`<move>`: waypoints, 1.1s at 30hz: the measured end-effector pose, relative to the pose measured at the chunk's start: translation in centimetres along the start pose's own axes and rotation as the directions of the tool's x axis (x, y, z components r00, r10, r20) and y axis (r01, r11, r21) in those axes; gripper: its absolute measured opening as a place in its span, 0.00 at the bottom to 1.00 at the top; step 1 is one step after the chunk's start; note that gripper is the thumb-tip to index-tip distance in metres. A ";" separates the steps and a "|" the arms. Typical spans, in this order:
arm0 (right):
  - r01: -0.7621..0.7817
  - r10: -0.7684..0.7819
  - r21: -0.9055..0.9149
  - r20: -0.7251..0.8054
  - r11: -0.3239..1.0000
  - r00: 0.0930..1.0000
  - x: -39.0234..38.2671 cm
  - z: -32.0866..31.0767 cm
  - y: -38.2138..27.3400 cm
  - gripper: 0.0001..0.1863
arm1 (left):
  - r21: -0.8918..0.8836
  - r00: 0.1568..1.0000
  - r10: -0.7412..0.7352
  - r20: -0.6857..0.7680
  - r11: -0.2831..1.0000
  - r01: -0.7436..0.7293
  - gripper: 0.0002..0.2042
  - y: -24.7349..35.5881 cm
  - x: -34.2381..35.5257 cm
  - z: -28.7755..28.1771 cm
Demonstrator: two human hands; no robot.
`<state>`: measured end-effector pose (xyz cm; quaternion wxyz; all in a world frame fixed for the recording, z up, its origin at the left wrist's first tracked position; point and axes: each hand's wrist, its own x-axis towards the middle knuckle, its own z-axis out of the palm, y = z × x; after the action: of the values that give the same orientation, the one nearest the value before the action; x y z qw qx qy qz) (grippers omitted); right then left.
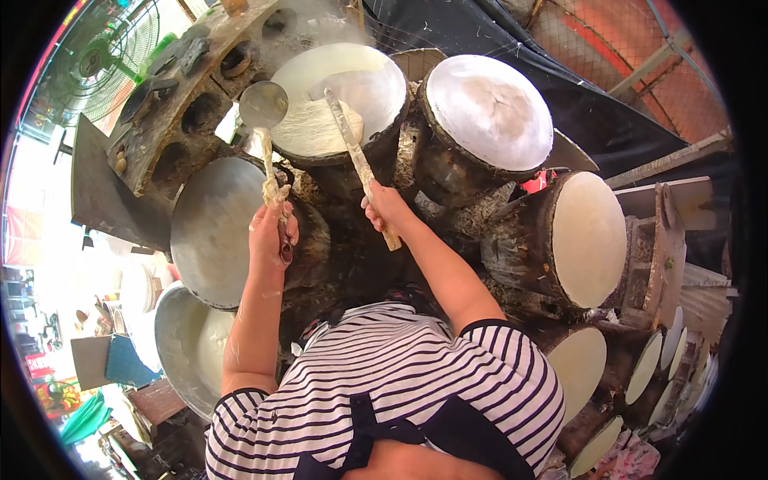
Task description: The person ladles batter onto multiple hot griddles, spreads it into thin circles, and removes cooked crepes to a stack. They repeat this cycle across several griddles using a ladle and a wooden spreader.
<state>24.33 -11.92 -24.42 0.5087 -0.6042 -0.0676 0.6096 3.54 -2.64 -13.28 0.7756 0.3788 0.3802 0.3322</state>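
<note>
My left hand (270, 234) is closed around the handle of a metal ladle (263, 105). Pale batter coats the handle, and the bowl is over the left rim of the far griddle (382, 84). In my right hand (384, 210) is a long wooden spatula (352, 144), gripped near its lower end, with its blade reaching across that griddle. Beside the blade lies pale dough or batter (308, 128), its right part looking thicker. A grey round griddle (212, 232) stands just left of my left forearm.
Right of the far griddle are a white-topped pan (490, 112) and another pale round top (590, 240), both on dark drums. A basin (170, 352) of pale batter sits at the lower left. A clay stove block (180, 132) and fan (92, 60) are at the upper left.
</note>
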 end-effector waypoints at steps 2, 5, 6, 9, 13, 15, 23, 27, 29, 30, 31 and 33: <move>0.011 -0.012 0.052 0.022 0.999 1.000 -0.9 0.1 -0.2 0.27 | -0.013 1.000 0.006 0.000 1.000 -0.006 0.08 -0.2 -0.1 1.1; 0.142 -0.133 -0.123 0.081 0.982 0.988 0.2 2.7 0.8 0.28 | 0.011 1.000 0.011 -0.009 1.000 -0.011 0.09 -0.5 -0.3 2.2; 0.148 -0.129 -0.227 0.096 0.963 0.987 0.4 2.9 0.7 0.28 | 0.017 1.000 0.013 -0.009 1.000 -0.013 0.09 -0.9 0.0 2.0; 0.114 -0.106 -0.322 0.042 0.940 0.993 1.1 0.9 0.1 0.28 | 0.015 0.999 0.020 -0.037 1.000 -0.020 0.09 -0.9 -0.4 3.3; 0.106 -0.111 -0.317 0.002 0.943 0.994 1.2 -5.7 -2.2 0.30 | 0.008 0.999 0.036 -0.022 0.999 -0.036 0.09 -1.3 0.0 4.3; 0.055 -0.062 -0.242 -0.018 0.969 0.998 0.5 -7.1 -3.5 0.30 | -0.003 0.999 0.036 -0.028 0.999 -0.036 0.09 -1.7 0.2 5.0; 0.125 -0.083 -0.412 0.118 0.903 0.990 -0.3 -4.9 -1.0 0.31 | 0.004 0.999 0.020 -0.028 1.000 -0.019 0.08 -2.6 0.6 7.0; 0.046 -0.054 -0.441 -0.005 0.896 0.999 1.3 -9.9 -5.1 0.33 | -0.004 0.999 0.036 -0.035 0.999 -0.036 0.07 -2.4 0.7 7.7; 0.096 -0.126 -0.474 -0.032 0.875 0.991 1.8 -11.7 -7.0 0.33 | -0.006 0.999 0.041 -0.031 0.999 -0.041 0.07 -2.4 1.0 8.1; 0.087 -0.115 -0.455 -0.034 0.886 0.993 1.9 -11.8 -7.4 0.33 | -0.008 0.999 0.041 -0.032 0.999 -0.042 0.07 -2.5 1.1 8.2; 0.077 -0.103 -0.436 -0.036 0.897 0.994 2.0 -12.0 -7.7 0.33 | -0.010 0.999 0.042 -0.033 0.999 -0.042 0.07 -2.5 1.2 8.3; 0.081 -0.085 -0.430 0.009 0.899 0.996 1.8 -11.6 -8.1 0.33 | -0.002 0.999 0.040 -0.033 0.999 -0.040 0.07 -2.4 1.4 8.7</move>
<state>38.50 -12.94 -22.98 0.3887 -0.7011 -0.2234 0.5544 12.09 -5.63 -12.03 0.7629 0.3796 0.3850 0.3544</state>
